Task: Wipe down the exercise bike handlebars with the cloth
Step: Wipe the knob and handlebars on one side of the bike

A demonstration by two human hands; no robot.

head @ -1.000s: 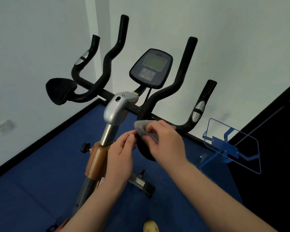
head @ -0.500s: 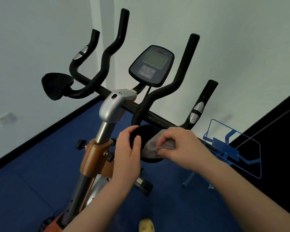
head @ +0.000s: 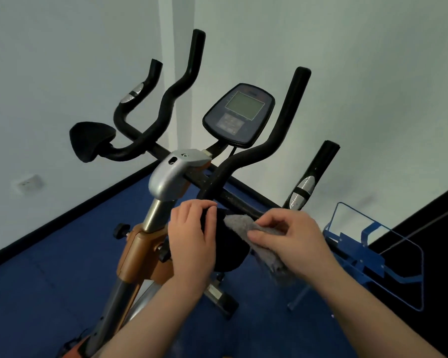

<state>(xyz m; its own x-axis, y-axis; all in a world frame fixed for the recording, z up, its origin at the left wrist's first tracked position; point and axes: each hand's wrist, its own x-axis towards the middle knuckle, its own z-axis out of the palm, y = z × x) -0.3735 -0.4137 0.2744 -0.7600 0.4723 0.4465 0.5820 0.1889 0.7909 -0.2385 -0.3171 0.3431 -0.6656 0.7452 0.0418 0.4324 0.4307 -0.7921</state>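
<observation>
since earlier, right hand (head: 292, 244) drags pinched cloth (head: 246, 224) rightward across pad (head: 229, 251), lower centre; left hand (head: 192, 241) grips pad's left edge.

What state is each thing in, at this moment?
Cloth: bunched, pressed on the near pad.
Right hand: pinching the cloth.
Left hand: gripping the near pad's edge.
Near pad: held, partly covered by cloth.
Far pad: bare, untouched.
Console: screen blank.
</observation>
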